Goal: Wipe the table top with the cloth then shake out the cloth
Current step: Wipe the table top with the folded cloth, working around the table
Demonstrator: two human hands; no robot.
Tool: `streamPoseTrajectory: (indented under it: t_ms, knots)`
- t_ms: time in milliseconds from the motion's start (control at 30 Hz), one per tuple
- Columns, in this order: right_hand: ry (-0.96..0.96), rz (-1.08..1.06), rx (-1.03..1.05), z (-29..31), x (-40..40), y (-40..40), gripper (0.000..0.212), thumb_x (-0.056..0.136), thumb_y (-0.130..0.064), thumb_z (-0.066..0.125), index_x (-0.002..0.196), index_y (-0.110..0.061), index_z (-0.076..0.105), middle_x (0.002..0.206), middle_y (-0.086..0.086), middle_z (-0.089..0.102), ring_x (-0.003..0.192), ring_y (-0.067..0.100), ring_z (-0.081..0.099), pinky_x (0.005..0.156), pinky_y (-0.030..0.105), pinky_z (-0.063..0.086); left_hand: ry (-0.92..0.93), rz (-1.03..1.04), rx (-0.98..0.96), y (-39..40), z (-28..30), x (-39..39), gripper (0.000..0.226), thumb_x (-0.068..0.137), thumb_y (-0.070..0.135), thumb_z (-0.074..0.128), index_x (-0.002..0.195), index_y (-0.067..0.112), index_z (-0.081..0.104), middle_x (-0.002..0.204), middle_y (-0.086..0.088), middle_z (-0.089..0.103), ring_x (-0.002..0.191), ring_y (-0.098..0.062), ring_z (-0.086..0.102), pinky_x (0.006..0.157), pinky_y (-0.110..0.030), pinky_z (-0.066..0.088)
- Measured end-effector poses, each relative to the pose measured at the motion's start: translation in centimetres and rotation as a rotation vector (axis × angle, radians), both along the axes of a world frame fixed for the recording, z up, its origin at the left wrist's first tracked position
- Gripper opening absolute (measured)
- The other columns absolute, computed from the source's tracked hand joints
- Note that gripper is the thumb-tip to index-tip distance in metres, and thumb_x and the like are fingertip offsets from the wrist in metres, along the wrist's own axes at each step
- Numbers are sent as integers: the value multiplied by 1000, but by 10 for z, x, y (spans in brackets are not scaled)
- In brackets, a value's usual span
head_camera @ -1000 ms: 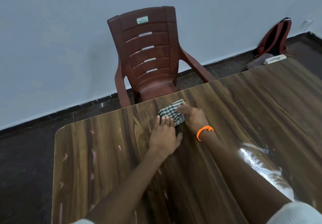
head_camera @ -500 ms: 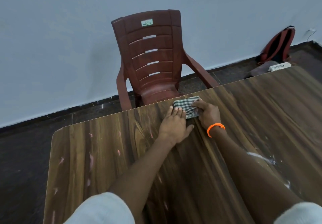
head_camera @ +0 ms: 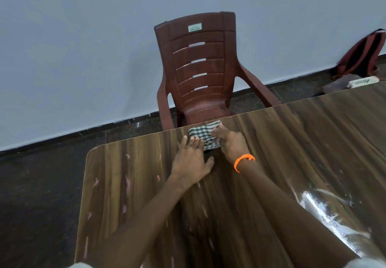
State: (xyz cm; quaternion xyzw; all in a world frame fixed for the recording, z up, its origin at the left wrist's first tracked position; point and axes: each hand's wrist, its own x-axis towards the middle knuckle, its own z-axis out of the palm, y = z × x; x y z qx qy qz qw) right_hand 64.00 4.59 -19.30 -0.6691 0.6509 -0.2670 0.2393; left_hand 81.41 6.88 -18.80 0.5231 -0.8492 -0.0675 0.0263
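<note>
A small folded green-and-white checked cloth (head_camera: 203,132) lies at the far edge of the dark wood-grain table top (head_camera: 302,153). My left hand (head_camera: 191,161) lies flat on the table with straight fingers, its fingertips pressing the cloth's near left edge. My right hand (head_camera: 230,142), with an orange band at the wrist, lies over the cloth's right side, its fingers stretched across it. Part of the cloth is hidden under both hands.
A maroon plastic armchair (head_camera: 198,71) stands just beyond the table's far edge, against a pale wall. A red backpack (head_camera: 361,54) and a white box (head_camera: 362,81) lie on the dark floor at the right. Pink scuffs mark the table's left part; glare shines at the right.
Both hands have pushed the cloth away from me, from a little inside the table to its far edge. The camera has tilted, bringing more of the chair into view.
</note>
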Motion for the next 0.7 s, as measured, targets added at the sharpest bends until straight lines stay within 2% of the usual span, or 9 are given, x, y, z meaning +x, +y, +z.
streamPoseTrajectory:
  t_ms: [67, 167, 233, 267, 367, 433, 567, 700]
  knots:
    - [38, 29, -51, -3, -12, 20, 46, 70, 14, 57, 103, -15, 71, 110, 12, 68, 106, 29, 62, 88, 47, 51, 30, -12, -13, 15, 2, -9, 80, 91, 61, 35, 142, 3, 52, 147, -16, 53, 144, -27, 37, 126, -45, 12]
    - [33, 72, -68, -13, -24, 33, 47, 70, 17, 61, 107, -10, 71, 119, 9, 66, 122, 21, 54, 101, 38, 46, 52, -10, 50, 31, -1, -15, 86, 91, 59, 40, 154, 1, 34, 160, -19, 35, 152, -28, 23, 127, -43, 4]
    - [71, -1, -79, -14, -39, 33, 48, 71, 16, 61, 108, -13, 71, 120, 2, 66, 125, 14, 51, 103, 33, 43, 37, -44, 56, 28, -3, -26, 88, 93, 58, 42, 157, 1, 26, 164, -18, 27, 154, -27, 17, 127, -43, 3]
    - [88, -37, -96, -14, -43, 29, 49, 71, 15, 61, 107, -16, 72, 119, 0, 67, 123, 13, 52, 101, 35, 45, 23, -53, 50, 22, -3, -30, 87, 93, 58, 41, 157, 1, 25, 165, -18, 25, 154, -26, 16, 127, -43, 2]
    - [87, -130, -120, -6, -36, 6, 45, 70, 11, 59, 101, -19, 73, 112, 5, 70, 107, 26, 64, 87, 45, 53, -46, -62, 43, -9, -2, -33, 86, 95, 57, 40, 158, 1, 23, 166, -16, 23, 155, -25, 14, 127, -43, -2]
    - [96, -121, -88, -1, -21, -15, 42, 73, 6, 58, 103, -19, 73, 115, 9, 68, 102, 32, 65, 85, 46, 52, -105, -52, 39, -28, 0, -24, 85, 95, 57, 39, 158, 3, 23, 166, -15, 24, 155, -24, 15, 126, -43, -2]
    - [77, -23, 33, -9, 18, -41, 43, 78, 1, 54, 110, -21, 70, 119, 9, 66, 116, 30, 57, 96, 39, 45, -191, -10, 59, -48, 3, 15, 84, 95, 57, 37, 158, 3, 23, 165, -16, 24, 154, -26, 18, 126, -45, 0]
    - [74, 67, 35, -12, 49, -22, 44, 75, -3, 52, 109, -25, 70, 121, 6, 65, 123, 24, 53, 95, 38, 48, -231, 31, 72, -25, 0, 49, 87, 94, 60, 22, 157, 1, 23, 164, -18, 26, 154, -27, 18, 126, -46, 3]
